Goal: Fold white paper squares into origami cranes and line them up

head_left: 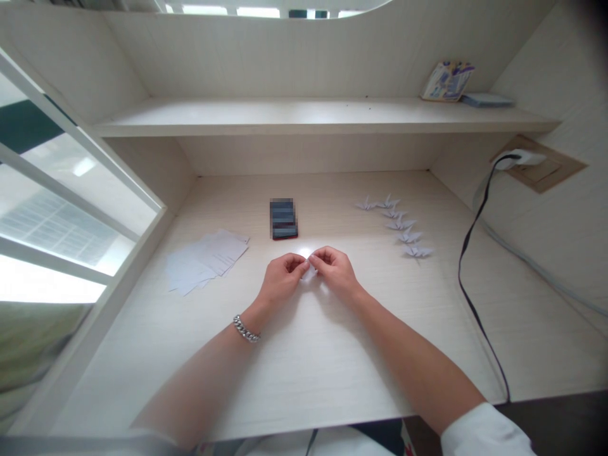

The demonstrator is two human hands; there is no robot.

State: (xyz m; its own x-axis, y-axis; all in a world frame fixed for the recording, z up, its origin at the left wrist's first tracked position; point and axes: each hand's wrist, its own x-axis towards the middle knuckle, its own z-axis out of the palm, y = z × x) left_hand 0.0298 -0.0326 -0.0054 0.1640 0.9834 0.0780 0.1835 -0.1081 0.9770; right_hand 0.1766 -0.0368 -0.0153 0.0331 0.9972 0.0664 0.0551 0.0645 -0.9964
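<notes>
Between my fingertips, over the middle of the desk, is a small folded piece of white paper (308,273). My left hand (284,275) pinches its left side, thumb against forefinger. On the other side my right hand (335,269) pinches it in the same way. The fingers cover much of the paper, so its exact folded shape is hard to make out. Several white paper cranes (400,223) stand in a slanting row to the right. Loose white paper sheets (206,259) lie spread in an overlapping pile on the left.
A dark phone (284,218) lies beyond my hands on the pale desk (304,367). At the right, a black cable (463,259) hangs from a wall socket (541,164) across the desk. The shelf (256,114) above holds a colourful packet (446,81) and a flat bluish item (487,100).
</notes>
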